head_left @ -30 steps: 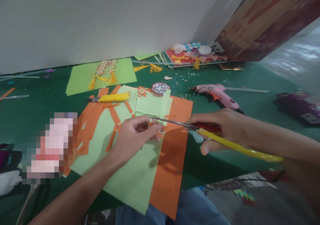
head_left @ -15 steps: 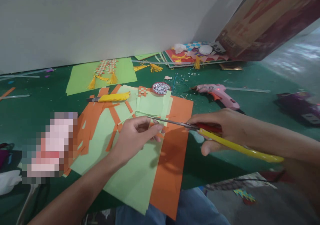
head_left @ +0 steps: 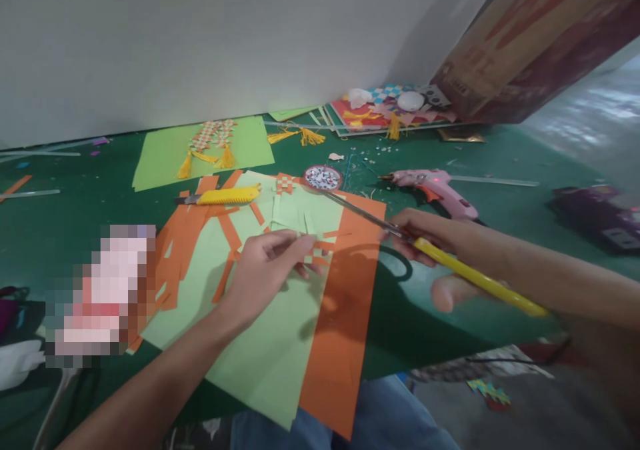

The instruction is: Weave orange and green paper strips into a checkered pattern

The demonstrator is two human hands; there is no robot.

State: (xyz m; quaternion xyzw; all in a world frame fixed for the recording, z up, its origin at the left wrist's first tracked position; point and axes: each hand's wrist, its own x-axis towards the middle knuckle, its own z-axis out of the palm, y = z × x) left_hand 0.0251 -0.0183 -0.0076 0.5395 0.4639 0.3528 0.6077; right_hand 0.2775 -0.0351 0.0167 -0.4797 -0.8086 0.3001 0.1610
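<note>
My left hand (head_left: 270,267) is closed on a small woven paper piece (head_left: 319,255) of orange and green strips, whose loose ends stick out past the fingertips. It hangs over a light green paper sheet (head_left: 265,357) that overlaps an orange sheet (head_left: 345,330). At the right, my right hand (head_left: 440,250) grips scissors (head_left: 480,278) with yellow-edged handles. Their blades look closed and point up and left, past the woven piece, toward a round dish of small silvery bits (head_left: 323,178). The fingers inside the handles are partly hidden.
A yellow utility knife (head_left: 227,195) lies on orange paper strips (head_left: 193,237). Behind my right hand rests a pink glue gun (head_left: 440,190) with its light on. Tasselled woven pieces (head_left: 213,137) lie on a green sheet at the back. A cardboard box (head_left: 530,50) stands back right.
The scissors have moved up and right, off the paper in my left hand. A wide green strip that stood upright near the blades has dropped from its place. The woven checks now show more.
</note>
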